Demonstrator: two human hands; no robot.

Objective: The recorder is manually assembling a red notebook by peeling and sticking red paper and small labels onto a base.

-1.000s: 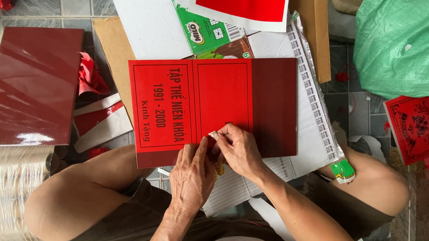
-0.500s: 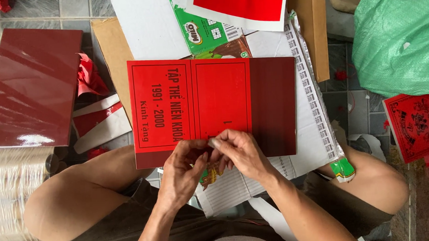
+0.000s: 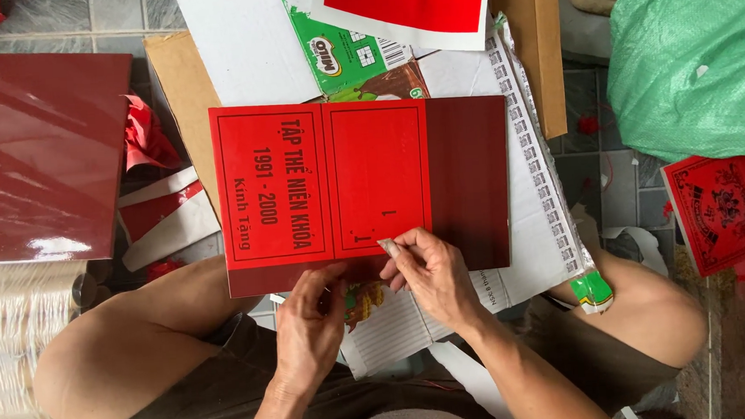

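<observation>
A large red cover sheet (image 3: pixel 304 196) with a dark red right-hand strip (image 3: pixel 469 179) lies flat in front of me, over white card and paper. My right hand (image 3: pixel 431 279) rests on its near edge, thumb and forefinger pinched on a small pale piece (image 3: pixel 389 247) pressed against the red panel. My left hand (image 3: pixel 310 323) is just left of it at the same edge, thumb on top of the sheet and fingers curled underneath. A small colourful object (image 3: pixel 360 299) shows between the two hands; I cannot tell what it is. My bare knees flank the sheet.
A glossy dark red board (image 3: pixel 47 154) lies at the left with red scraps (image 3: pixel 148 136) beside it. A green printed carton (image 3: pixel 356 61), white card and another red sheet (image 3: pixel 408 3) lie beyond. A green sack (image 3: pixel 696 56) and a red printed paper (image 3: pixel 725 208) are at the right.
My left hand has slid down and left, away from the right hand, to grip the sheet's near edge. The right hand's fingertips have stayed on the red panel.
</observation>
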